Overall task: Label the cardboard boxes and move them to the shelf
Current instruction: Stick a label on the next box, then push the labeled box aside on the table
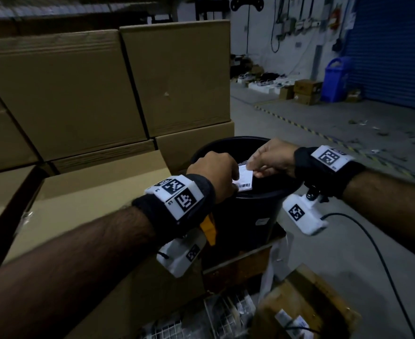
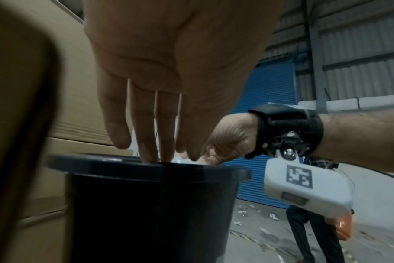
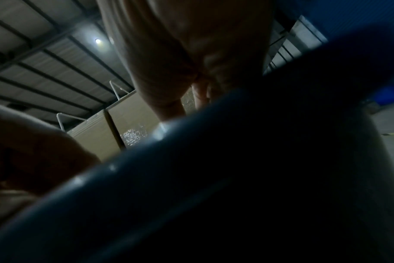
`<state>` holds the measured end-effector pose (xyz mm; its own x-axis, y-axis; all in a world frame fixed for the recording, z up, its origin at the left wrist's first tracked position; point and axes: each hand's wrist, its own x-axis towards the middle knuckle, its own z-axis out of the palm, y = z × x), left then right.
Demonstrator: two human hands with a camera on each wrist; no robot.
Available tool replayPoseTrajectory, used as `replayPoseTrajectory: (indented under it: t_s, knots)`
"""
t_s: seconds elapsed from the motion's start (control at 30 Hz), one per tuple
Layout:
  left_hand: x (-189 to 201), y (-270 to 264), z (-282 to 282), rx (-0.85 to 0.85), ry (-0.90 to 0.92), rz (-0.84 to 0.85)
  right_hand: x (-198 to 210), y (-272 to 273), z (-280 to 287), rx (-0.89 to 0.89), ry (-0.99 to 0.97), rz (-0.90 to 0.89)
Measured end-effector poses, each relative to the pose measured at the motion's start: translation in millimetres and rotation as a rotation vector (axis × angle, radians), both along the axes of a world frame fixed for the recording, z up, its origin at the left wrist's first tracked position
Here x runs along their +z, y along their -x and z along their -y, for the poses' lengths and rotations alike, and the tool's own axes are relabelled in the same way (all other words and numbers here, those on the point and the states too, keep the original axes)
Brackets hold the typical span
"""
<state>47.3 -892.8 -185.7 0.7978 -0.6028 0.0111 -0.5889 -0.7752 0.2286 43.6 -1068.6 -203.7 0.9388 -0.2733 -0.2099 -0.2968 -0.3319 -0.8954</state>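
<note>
A white barcode label is held over the mouth of a black bin. My left hand pinches its left side from above, and my right hand pinches its right edge. In the left wrist view the fingers point down to the bin's rim and meet the white label, with the right hand beside them. The right wrist view is mostly filled by the dark bin rim. Stacked brown cardboard boxes stand to the left, behind an open box flap.
The bin stands on a wooden pallet. A carton of small items sits at the bottom right. A cable trails from my right wrist. Across the floor are a striped line, small boxes and a blue bin. A person stands nearby.
</note>
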Motion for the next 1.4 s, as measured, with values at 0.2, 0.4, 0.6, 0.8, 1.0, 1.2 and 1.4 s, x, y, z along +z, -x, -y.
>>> replayPoseTrajectory:
  t_s: [0.2, 0.4, 0.6, 0.8, 1.0, 1.2, 1.4]
  knots:
    - [4.2, -2.1, -8.0, -0.006, -0.027, 0.01, -1.3, -0.9, -6.3, 0.048, 0.138, -0.018]
    - [30.7, -0.2, -26.7, -0.006, 0.036, 0.062, 11.1, 1.4, -17.8, 0.072, 0.314, 0.163]
    - [56.3, 5.9, -84.8, 0.073, 0.03, 0.087, 36.6, 12.5, -62.1, 0.282, 0.525, 0.36]
    - [55.7, 14.4, -173.5, 0.205, -0.063, 0.012, 49.6, 8.7, -137.2, 0.668, 0.787, 0.372]
    - [38.5, 36.4, -242.6, 0.281, -0.243, -0.193, 36.6, -10.3, -213.2, 1.066, 1.116, 0.224]
    - [8.7, 43.6, -270.5, 0.3, -0.337, -0.28, 19.2, -21.8, -251.4, 1.257, 1.28, 0.206]
    - [-15.2, 39.9, -288.2, 0.22, -0.218, -0.159, 13.3, -36.1, -251.7, 1.186, 1.21, 0.201]
